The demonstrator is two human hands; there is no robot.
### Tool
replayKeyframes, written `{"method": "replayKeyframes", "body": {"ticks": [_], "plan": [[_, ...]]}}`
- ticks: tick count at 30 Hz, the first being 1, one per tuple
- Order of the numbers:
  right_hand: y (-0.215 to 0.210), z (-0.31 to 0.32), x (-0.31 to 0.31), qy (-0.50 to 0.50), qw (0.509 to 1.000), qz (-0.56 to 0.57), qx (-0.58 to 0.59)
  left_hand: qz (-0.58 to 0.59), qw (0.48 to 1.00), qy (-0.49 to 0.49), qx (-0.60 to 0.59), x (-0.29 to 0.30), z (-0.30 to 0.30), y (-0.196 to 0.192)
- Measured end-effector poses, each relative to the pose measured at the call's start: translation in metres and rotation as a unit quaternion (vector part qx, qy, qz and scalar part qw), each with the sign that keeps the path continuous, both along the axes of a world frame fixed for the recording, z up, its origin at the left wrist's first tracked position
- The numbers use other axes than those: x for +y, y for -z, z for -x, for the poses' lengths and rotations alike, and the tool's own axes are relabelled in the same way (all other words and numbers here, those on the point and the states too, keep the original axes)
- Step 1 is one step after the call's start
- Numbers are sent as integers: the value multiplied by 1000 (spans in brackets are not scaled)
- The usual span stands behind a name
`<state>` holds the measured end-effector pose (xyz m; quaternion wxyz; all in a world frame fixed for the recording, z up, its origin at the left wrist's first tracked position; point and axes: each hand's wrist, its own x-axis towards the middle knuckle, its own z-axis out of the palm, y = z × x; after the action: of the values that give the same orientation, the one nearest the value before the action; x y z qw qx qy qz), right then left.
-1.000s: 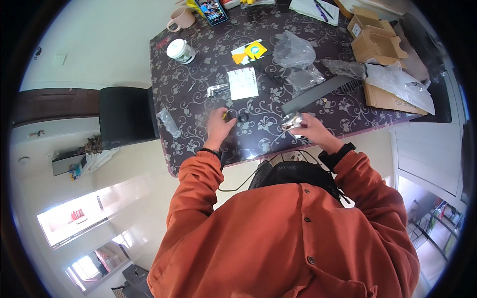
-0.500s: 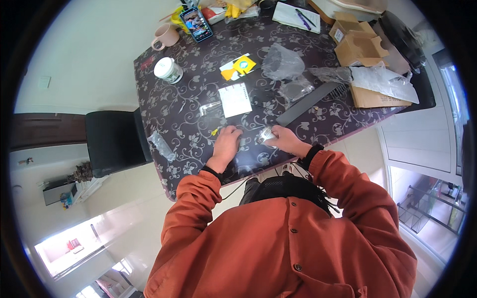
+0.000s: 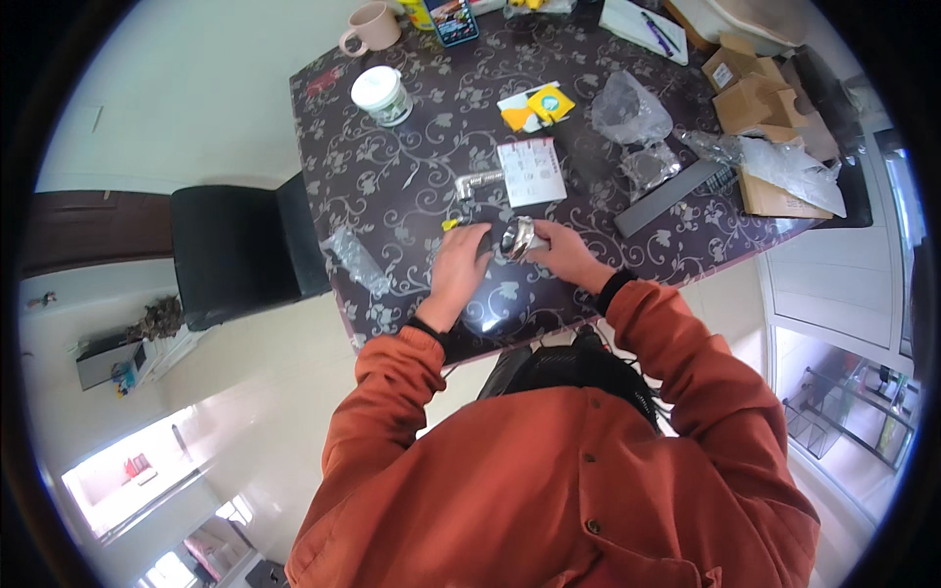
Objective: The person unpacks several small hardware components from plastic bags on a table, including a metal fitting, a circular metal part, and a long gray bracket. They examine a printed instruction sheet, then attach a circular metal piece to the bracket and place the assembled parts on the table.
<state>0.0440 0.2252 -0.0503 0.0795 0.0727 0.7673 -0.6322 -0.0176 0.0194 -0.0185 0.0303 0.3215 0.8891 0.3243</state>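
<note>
My right hand grips a shiny metal ring-shaped piece between thumb and fingers, its hollow side tilted toward my left hand. Just left of it, my left hand is low over the table with curled fingers. Something dark shows at its fingertips, too hidden to name. A small yellow piece lies beside those fingers. Beyond the hands, an L-shaped metal piece lies against a printed white leaflet.
On the patterned dark table are a white tub, pink mug, phone, yellow-and-white card, plastic bags, long grey bar and open cardboard boxes. A black chair stands left.
The view has shifted, so the tabletop things appear farther right. My right hand has tilted the metal ring-shaped piece, showing its opening. My left hand has turned toward it.
</note>
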Motion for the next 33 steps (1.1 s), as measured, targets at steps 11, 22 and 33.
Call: {"method": "replayKeyframes", "body": {"ticks": [11,22,33], "plan": [[-19,-5,22,40,989,-140,-13,-32,998,-51,12,-38,3,-20],[-83,60,129,181,877,-443,-50,11,1000,13,-4,-24,-20,-29],[-78,60,208,315,869,-380,38,3,999,-30,-32,-22,-20,-39]]}}
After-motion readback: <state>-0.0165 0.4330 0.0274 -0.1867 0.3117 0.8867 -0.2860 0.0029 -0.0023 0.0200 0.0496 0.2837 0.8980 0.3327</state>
